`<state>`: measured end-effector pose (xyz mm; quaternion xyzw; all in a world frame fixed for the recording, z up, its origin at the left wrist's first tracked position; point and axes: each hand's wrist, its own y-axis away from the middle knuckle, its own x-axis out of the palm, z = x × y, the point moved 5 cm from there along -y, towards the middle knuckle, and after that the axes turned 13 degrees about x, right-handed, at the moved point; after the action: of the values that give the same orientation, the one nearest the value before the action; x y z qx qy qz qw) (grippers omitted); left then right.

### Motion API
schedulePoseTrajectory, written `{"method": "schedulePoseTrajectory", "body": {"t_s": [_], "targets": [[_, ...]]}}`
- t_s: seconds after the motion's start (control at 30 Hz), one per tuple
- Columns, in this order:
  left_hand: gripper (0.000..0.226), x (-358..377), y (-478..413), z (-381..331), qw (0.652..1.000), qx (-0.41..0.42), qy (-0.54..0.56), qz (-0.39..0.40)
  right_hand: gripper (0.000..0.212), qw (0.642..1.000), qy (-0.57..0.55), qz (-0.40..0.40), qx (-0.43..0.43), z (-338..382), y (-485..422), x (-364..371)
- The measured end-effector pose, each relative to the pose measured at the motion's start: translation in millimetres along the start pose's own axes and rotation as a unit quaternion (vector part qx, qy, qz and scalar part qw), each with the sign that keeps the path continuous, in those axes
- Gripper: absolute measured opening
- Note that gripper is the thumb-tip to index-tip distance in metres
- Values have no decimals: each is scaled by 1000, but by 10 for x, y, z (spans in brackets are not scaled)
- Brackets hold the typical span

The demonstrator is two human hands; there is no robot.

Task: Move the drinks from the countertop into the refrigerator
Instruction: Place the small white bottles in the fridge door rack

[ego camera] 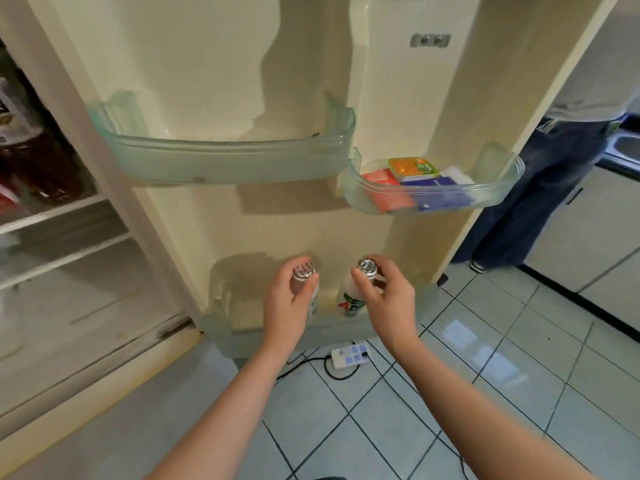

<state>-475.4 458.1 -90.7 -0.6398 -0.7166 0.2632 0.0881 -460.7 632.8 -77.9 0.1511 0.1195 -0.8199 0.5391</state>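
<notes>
Two small white drink bottles with silver foil caps stand in the bottom door bin (pixel 221 327) of the open refrigerator. My left hand (pixel 287 299) grips the left bottle (pixel 304 271) near its top, fingers curled round the neck. My right hand (pixel 384 292) pinches the neck of the right bottle (pixel 349 299), which shows a red and green label. Both bottles are upright, side by side, about a hand's width apart. Their lower parts are partly hidden by my hands and the bin wall.
An empty wide door bin (pixel 225 157) sits above; a smaller bin (pixel 433 199) at the right holds flat packets. Fridge shelves (pixel 52 209) with dark bottles are at the left. A power strip (pixel 349 355) with cables lies on the tiled floor. Another person's legs (pixel 536 188) stand behind the door.
</notes>
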Motion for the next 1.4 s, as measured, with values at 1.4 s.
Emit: {"method": "schedulePoseTrajectory", "body": {"t_s": [1.4], "targets": [[39, 587, 3312, 1643, 517, -162, -287, 790, 14, 712, 44, -13, 701, -2997, 4480, -1172]]}}
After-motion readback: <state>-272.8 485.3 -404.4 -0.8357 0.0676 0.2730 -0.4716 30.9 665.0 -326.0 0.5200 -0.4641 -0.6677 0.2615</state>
